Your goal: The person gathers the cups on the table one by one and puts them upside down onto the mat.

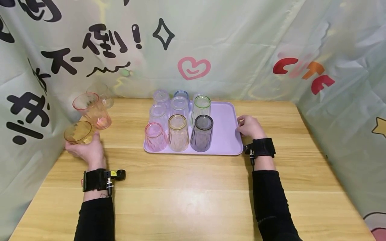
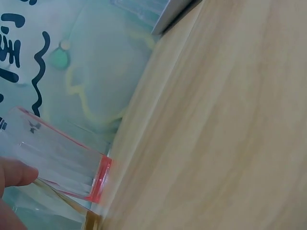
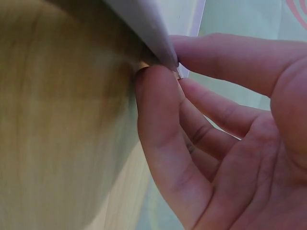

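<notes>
At the left of the table my left hand [image 1: 88, 152] grips an amber glass [image 1: 79, 131], fingers and thumb around its side. Right behind that glass stands a taller clear glass with a red rim [image 1: 95, 112], which also shows in the left wrist view beside my thumb [image 2: 19, 173]. A lilac tray [image 1: 224, 127] carries several upside-down glasses, among them a pink glass [image 1: 155, 137], a pale amber glass [image 1: 178, 135] and a dark grey glass [image 1: 202, 135]. My right hand [image 1: 251, 127] pinches the tray's right edge; in the right wrist view thumb and fingers meet around the rim [image 3: 165, 50].
Behind the red-rimmed glass stands a clear stemmed glass [image 1: 106, 97] close to the printed backdrop [image 1: 235, 40]. The backdrop hangs along the back and both sides of the wooden table [image 1: 187, 194]. Glasses fill the tray's left and middle part.
</notes>
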Action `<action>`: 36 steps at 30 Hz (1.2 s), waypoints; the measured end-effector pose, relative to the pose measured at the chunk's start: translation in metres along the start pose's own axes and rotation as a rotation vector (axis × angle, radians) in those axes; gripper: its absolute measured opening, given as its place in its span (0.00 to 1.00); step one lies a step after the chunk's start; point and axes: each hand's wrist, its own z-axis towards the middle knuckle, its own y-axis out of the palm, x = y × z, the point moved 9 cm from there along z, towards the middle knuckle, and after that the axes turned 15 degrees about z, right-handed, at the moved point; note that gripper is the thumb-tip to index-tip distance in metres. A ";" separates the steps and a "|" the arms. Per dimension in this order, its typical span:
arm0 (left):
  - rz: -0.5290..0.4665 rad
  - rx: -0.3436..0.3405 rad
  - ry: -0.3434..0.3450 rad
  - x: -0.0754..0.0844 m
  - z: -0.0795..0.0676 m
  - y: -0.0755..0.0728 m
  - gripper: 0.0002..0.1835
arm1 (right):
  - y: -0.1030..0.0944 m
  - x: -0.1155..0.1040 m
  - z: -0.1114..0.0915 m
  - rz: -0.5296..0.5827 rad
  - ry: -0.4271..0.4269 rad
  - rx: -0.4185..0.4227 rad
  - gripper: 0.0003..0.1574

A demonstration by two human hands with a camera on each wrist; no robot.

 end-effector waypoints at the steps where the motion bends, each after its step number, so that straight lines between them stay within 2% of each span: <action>1: -0.007 -0.002 -0.002 -0.001 0.000 0.000 0.51 | 0.000 0.000 0.000 -0.001 -0.003 -0.005 0.31; 6: -0.015 -0.007 -0.013 -0.002 0.000 0.000 0.50 | 0.000 0.001 0.000 -0.007 -0.006 -0.019 0.31; 15: -0.164 0.000 -0.015 0.007 -0.010 -0.004 0.47 | 0.000 -0.001 -0.002 0.011 -0.008 -0.017 0.33; 20: -0.210 0.002 0.010 0.014 -0.012 -0.004 0.43 | -0.006 -0.008 -0.005 0.017 -0.043 0.029 0.33; 25: -0.259 -0.068 -0.011 0.017 -0.014 0.002 0.47 | -0.015 -0.025 -0.010 0.013 -0.122 0.107 0.30; 28: -0.241 -0.114 -0.030 0.019 -0.018 0.006 0.53 | -0.023 -0.039 -0.014 0.038 -0.191 0.177 0.29; 32: -0.209 -0.185 -0.097 0.020 -0.026 0.012 0.58 | -0.033 -0.060 -0.022 0.094 -0.282 0.265 0.27; 34: -0.240 -0.216 -0.116 0.023 -0.031 0.016 0.56 | -0.036 -0.071 -0.028 0.124 -0.323 0.299 0.27; 36: -0.313 -0.236 -0.106 0.029 -0.036 0.020 0.51 | -0.039 -0.083 -0.034 0.144 -0.372 0.331 0.27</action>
